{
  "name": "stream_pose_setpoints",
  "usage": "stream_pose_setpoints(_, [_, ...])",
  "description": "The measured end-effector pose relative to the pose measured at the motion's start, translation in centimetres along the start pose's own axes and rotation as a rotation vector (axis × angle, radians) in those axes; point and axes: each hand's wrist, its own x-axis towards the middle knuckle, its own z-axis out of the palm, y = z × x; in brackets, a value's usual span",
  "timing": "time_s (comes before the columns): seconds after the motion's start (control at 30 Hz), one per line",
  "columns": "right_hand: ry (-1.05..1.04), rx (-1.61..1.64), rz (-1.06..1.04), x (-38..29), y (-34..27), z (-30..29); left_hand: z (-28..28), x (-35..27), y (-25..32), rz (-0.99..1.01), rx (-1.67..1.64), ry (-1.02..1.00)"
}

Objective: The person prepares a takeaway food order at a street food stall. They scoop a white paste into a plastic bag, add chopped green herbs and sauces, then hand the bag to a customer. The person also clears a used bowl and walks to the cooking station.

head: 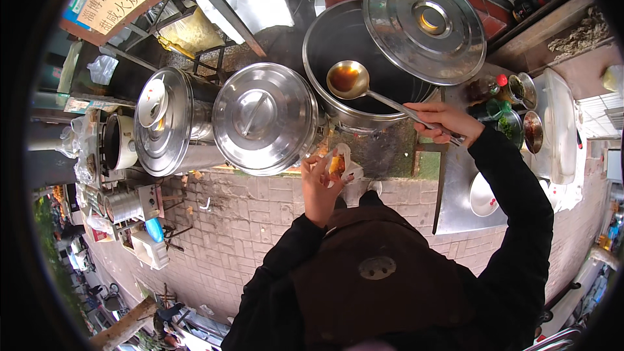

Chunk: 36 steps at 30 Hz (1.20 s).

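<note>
My right hand [441, 124] grips the handle of a metal ladle [348, 79]. Brown liquid lies in the ladle's bowl, which is over the mouth of a large steel pot [368, 116]. A round steel lid [399, 29] covers the pot's back right side, leaving the rest of its mouth uncovered. In front of the pot, my left hand [319, 187] pinches the rim of a clear plastic bag [354, 171]. Yellow-orange food or liquid shows inside the bag; I cannot tell which. The bag hangs beside a second, lidded steel pot [265, 122].
Farther left stands another lidded pot [163, 148] with a white bowl [153, 102] on its lid. On the right, a steel table [451, 204] carries a white bowl [485, 195], a jar of chopped greens [507, 126] and a red-capped bottle [487, 87]. Paved ground [263, 214] lies below.
</note>
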Motion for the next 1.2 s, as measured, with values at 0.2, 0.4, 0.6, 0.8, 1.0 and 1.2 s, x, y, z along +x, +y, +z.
stream_pose_setpoints(0.2, [0.003, -0.073, 0.096, -8.2, 0.2, 3.7, 1.0, 2.0, 0.2, 0.097, 0.152, -0.047])
stream_pose_setpoints(0.4, [-0.083, -0.253, 0.264, -9.7, 2.2, 5.2, 1.2, 4.1, 1.0, 0.195, 0.354, -0.212])
stream_pose_setpoints(0.6, [-0.020, -1.160, -0.465, -6.1, 11.3, 7.0, 1.5, 3.4, 1.1, 0.165, 0.227, -0.259])
stream_pose_setpoints(0.8, [0.252, -1.305, -0.325, -11.5, 17.5, 6.4, -1.9, 2.5, 3.3, 0.172, 0.222, -0.209])
stream_pose_setpoints(1.0, [0.690, -0.605, -0.512, -7.7, 12.1, 1.6, -13.5, 5.7, 11.3, -0.064, -0.229, -0.375])
stream_pose_setpoints(1.2, [1.033, -1.072, -1.052, 8.9, -2.2, -13.3, -22.2, 13.3, 15.6, -0.087, -0.603, -0.559])
